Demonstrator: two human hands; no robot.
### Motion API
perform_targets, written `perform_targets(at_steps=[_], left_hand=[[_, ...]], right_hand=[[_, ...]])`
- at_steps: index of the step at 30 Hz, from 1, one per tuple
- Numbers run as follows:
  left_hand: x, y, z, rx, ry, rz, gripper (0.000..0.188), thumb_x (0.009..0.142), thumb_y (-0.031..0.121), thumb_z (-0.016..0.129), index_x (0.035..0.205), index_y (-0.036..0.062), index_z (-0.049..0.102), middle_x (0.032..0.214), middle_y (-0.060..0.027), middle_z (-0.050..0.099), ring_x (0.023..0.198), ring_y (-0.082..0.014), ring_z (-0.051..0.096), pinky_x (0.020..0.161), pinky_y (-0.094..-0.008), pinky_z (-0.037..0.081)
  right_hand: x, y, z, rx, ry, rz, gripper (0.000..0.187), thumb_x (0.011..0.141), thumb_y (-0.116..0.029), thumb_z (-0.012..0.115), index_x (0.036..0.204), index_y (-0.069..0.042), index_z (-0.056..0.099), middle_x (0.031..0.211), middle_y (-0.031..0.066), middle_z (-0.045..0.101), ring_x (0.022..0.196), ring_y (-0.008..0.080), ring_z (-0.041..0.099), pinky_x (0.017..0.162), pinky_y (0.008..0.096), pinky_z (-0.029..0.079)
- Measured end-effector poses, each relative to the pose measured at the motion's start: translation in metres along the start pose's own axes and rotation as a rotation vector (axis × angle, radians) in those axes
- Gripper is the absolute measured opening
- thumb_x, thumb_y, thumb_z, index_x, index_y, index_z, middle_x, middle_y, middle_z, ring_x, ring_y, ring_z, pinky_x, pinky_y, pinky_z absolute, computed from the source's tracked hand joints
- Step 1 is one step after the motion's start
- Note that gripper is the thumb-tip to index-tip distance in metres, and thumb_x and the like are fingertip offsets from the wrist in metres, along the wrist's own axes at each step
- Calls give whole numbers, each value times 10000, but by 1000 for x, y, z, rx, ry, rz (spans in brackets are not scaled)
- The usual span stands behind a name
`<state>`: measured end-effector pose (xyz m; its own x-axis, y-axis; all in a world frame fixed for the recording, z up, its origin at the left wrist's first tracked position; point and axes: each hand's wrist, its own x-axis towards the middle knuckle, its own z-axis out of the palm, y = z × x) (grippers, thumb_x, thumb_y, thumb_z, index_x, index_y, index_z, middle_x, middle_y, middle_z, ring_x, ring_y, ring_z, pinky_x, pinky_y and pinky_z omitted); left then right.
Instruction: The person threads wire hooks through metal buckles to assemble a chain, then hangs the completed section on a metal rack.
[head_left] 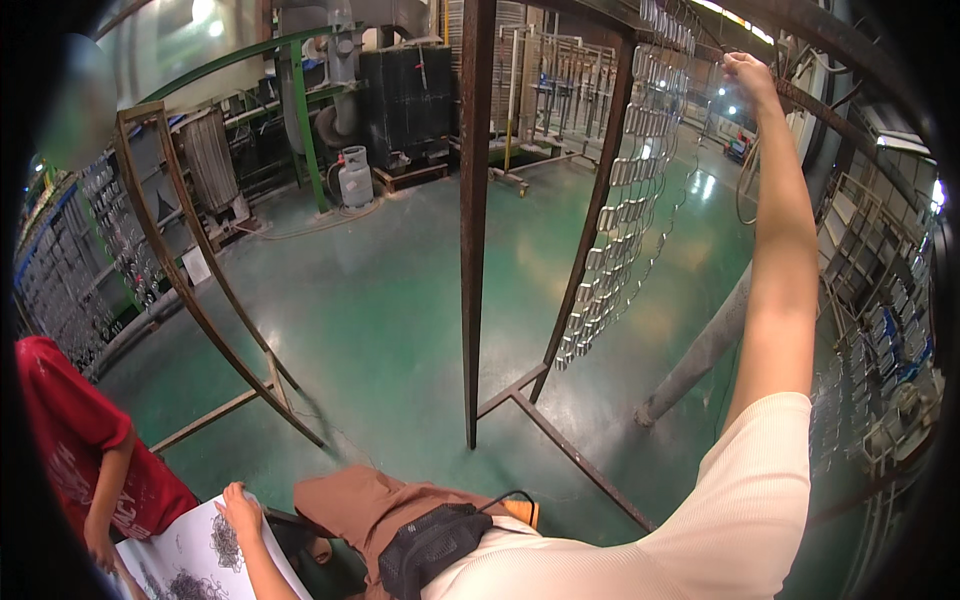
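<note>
My right arm stretches up to the top of a brown metal frame (472,230). There my right hand (750,78) is closed by the upper bar, its fingers pinched on something too small to make out. Beside it hang several strands of small shiny metal loops (632,178), running down from the bar. Low on the left, my left hand (240,512) is over the edge of a white sheet (185,538), its fingers bent together; what they hold is not clear. Thin black wire pieces (195,585) lie in heaps on the sheet, one right by this hand.
A co-worker in a red shirt (75,440) stands at the left, a hand by the sheet. Another brown frame (190,275) curves up nearby. A grey gas cylinder (355,178) and a black tank (405,100) stand farther back. A thick grey pipe (700,350) slants at the right.
</note>
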<state>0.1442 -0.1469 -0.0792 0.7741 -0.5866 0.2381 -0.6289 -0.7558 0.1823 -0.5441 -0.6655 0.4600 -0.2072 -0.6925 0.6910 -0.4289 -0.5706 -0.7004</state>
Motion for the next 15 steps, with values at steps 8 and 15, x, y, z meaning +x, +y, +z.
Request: perform_targets(at_steps=[8,15], left_hand=[[2,-3,-1,36,-121,-38,366,679,23,572,1029,118,524,1142,-55,522,1170,-238,433,1032,-590,175],[-7,-13,-12,82,-95,-50,371,672,15,559,1024,127,527,1130,-45,529,1169,-229,435,1020,-597,189]], right_hand=[[34,-6,10,-162,107,-153,221,805,-221,571,932,-48,623,772,26,648,608,88,589,534,252,445],[76,24,24,-140,34,-192,214,807,-205,586,916,-25,626,773,35,638,637,99,590,573,226,461]])
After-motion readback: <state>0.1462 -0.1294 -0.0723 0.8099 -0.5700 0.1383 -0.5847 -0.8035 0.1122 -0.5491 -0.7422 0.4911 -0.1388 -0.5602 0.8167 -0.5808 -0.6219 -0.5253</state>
